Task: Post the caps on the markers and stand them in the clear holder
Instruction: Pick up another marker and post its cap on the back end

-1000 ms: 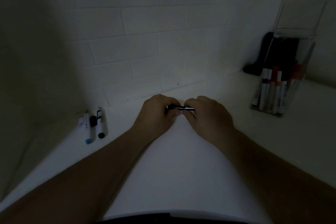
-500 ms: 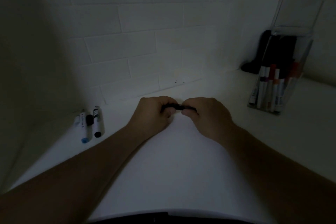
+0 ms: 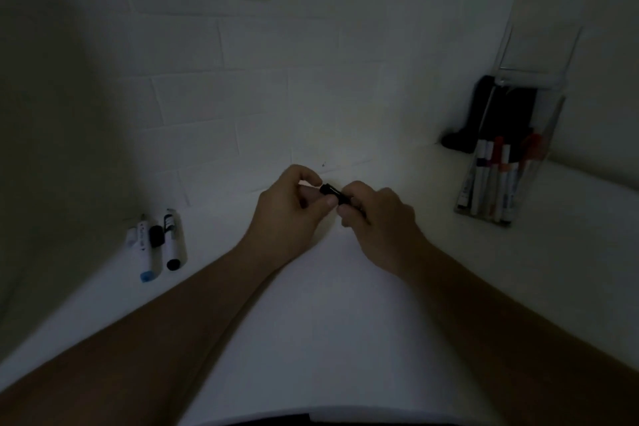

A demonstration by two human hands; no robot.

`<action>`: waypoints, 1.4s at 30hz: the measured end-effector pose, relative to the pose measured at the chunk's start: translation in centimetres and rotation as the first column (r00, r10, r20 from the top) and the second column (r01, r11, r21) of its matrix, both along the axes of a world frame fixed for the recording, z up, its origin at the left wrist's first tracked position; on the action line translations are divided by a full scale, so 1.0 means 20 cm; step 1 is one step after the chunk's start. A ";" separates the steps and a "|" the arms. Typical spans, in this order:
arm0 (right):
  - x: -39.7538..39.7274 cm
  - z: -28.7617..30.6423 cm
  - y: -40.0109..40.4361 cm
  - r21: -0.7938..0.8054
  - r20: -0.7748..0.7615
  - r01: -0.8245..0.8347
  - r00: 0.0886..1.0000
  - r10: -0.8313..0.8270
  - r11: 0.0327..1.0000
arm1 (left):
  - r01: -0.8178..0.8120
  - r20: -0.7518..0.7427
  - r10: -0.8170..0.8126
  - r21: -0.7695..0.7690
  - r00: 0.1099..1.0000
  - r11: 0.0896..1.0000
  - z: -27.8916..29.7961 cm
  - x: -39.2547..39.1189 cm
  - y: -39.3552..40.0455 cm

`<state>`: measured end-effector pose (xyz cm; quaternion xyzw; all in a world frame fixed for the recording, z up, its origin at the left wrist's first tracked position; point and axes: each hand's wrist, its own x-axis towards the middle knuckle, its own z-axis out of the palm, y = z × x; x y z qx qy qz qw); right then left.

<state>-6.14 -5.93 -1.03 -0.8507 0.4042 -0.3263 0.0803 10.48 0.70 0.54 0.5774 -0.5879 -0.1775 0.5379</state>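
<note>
In the dim middle of the white table, my left hand (image 3: 288,214) and my right hand (image 3: 378,223) meet fingertip to fingertip around a black marker (image 3: 332,192). Only a short black piece shows between them, tilted; the rest is hidden in my fingers, so I cannot tell cap from barrel. The right hand grips it and the left hand's thumb and fingers pinch its near end. At the right stands the clear holder (image 3: 546,135) with several capped markers upright inside.
At the left lie a white marker with a blue end (image 3: 144,251), a loose black cap (image 3: 156,236) and a white marker with a black end (image 3: 172,241), side by side near the tiled wall. A dark object (image 3: 484,107) sits behind the holder.
The black piece now shows more plainly between my fingertips and lies tilted instead of level. Both hands have stayed together in the middle of the table.
</note>
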 end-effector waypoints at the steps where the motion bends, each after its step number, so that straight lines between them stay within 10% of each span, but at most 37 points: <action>1: 0.00 0.01 0.01 -0.008 0.030 -0.001 1.000 0.001 1.000 | 0.031 -0.069 -0.031 -0.003 0.997 1.000 0.01 -0.01 -0.01; 5: -0.07 0.16 0.00 -0.126 0.057 -0.029 0.998 0.037 0.992 | 0.124 -0.013 -0.124 -0.014 0.992 0.992 0.02 -0.07 -0.01; 11: -0.34 0.58 -0.03 -0.205 0.134 0.160 0.982 -0.135 0.965 | 0.280 0.637 -0.197 -0.030 0.745 0.960 -0.07 -0.12 0.06; 18: -0.75 0.71 -0.18 -0.223 0.148 0.413 0.910 -0.387 0.883 | 0.312 0.693 -0.198 -0.040 0.693 0.949 -0.07 -0.14 0.07; 29: -0.79 0.46 -0.23 -0.302 -0.227 0.573 0.733 -0.641 0.762 | 0.341 0.715 -0.212 -0.040 0.666 0.939 -0.09 -0.15 0.07; 37: -0.72 0.36 -0.09 -0.520 -0.170 0.382 0.830 -0.531 0.764 | 0.341 0.705 -0.171 -0.107 0.688 0.934 -0.10 -0.14 0.06; 42: -0.31 0.16 0.06 -0.247 -0.059 0.136 0.986 -0.155 0.960 | 0.262 0.669 -0.056 -0.211 0.741 0.942 0.02 -0.05 0.08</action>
